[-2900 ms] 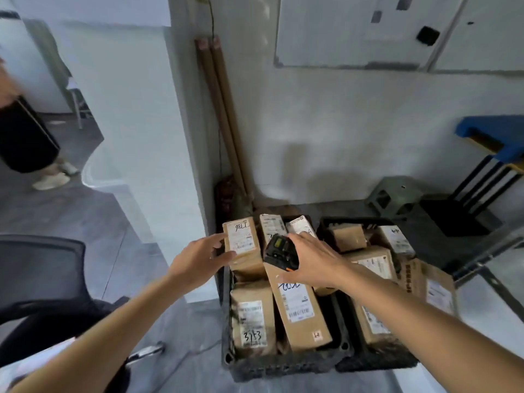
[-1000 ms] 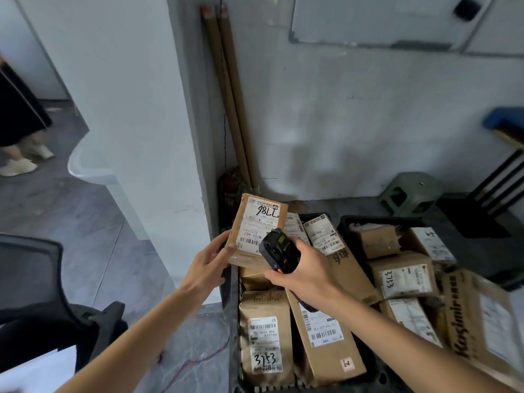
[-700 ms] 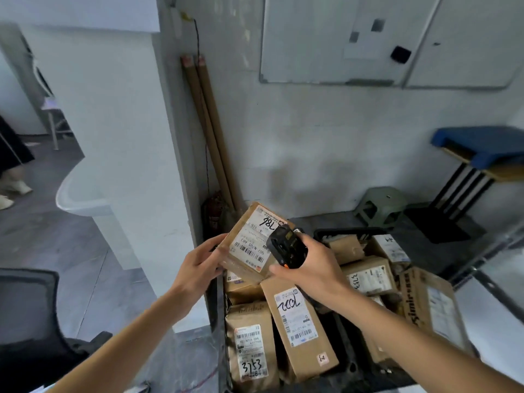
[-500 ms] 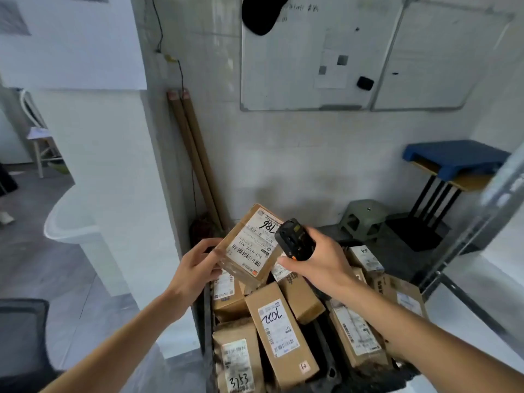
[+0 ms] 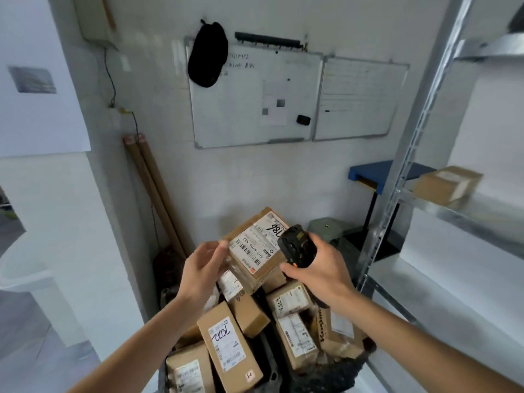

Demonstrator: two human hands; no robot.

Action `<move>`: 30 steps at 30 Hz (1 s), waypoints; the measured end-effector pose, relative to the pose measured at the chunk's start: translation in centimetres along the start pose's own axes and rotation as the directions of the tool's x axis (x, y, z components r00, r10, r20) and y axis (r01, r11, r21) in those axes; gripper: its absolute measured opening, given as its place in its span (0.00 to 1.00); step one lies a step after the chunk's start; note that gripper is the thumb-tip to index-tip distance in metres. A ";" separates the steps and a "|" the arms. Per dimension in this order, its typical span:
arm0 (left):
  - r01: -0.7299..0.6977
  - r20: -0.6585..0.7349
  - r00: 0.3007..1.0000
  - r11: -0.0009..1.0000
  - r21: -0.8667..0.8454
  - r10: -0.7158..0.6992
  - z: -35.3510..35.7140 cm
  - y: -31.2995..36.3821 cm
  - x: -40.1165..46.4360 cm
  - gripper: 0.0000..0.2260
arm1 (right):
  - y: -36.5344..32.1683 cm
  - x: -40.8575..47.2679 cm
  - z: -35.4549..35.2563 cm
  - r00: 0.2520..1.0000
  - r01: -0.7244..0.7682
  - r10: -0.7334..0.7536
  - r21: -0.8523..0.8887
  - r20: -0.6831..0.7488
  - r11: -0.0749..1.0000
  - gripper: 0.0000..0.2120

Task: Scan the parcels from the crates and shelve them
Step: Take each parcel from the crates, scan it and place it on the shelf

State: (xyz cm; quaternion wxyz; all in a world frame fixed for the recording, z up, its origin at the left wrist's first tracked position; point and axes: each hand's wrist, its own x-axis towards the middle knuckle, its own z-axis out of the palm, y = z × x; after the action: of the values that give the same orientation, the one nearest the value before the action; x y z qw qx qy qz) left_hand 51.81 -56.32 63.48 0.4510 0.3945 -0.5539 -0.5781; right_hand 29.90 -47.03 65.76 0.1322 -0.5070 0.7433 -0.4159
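Brown cardboard parcel, white label marked "786" facing the camera, is tilted at frame centre, raised above the crates. Black handheld scanner sits just right of its label. Labelled brown parcels fill the crates, lower centre.
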 end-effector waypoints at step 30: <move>0.219 0.282 0.933 0.974 0.054 -0.225 15.4 0.6 -4.9 0.21 | 8.4 -8.5 -15.6 0.991 -0.112 0.111 0.002 0.077 0.994 0.25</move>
State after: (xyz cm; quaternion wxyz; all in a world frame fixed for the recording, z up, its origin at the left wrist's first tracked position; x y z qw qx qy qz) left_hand 38.54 -47.21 64.98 0.2936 0.3713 -0.5714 -0.6703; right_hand 18.69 -31.00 67.18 0.1852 -0.4798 0.7634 -0.3907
